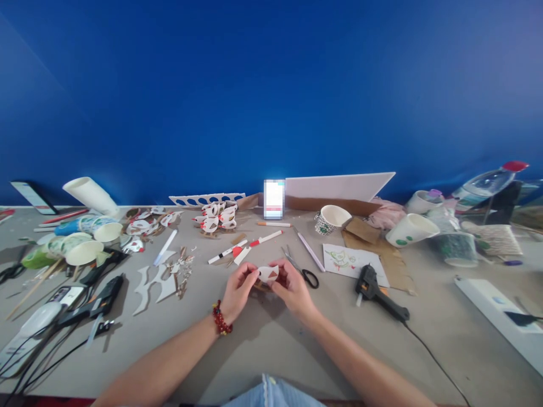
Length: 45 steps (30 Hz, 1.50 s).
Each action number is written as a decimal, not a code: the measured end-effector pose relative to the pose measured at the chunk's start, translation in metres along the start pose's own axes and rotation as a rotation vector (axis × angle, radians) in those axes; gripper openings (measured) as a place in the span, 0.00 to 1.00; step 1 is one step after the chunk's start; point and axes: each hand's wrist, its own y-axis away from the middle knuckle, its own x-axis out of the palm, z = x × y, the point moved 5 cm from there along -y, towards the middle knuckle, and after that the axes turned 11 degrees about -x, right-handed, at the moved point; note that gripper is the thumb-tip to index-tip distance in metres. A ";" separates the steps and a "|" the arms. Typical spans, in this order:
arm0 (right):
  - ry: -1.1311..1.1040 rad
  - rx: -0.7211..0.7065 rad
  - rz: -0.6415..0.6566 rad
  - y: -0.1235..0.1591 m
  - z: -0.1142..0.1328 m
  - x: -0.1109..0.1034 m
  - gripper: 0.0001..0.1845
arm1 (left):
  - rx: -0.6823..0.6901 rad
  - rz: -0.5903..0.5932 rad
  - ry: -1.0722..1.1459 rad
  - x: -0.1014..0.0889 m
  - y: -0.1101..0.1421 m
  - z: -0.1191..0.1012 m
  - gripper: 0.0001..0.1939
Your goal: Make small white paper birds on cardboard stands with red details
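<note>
Both hands are at work on one small white bird-shaped piece (pixel 266 275), held just above the counter (pixel 237 362), to the left of the scissors (pixel 306 274). The step looks like fine holding and adjusting; any move from here calls for a light, steady pinch, since the piece looks thin. The left hand (pixel 236 289) has thumb and fingers nearly closed on the end with a dark dot; the right hand (pixel 297 288) pinches the other end, its remaining fingers curled. The long axis runs roughly left to right, rising slightly towards the pointed tip at the right hand; the dotted end, seemingly the head, faces left. The glue gun (pixel 375 290) lies right of the scissors
</note>
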 end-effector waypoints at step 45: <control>-0.075 -0.022 -0.049 -0.005 0.012 -0.008 0.15 | 0.122 -0.044 -0.008 -0.010 0.000 -0.005 0.16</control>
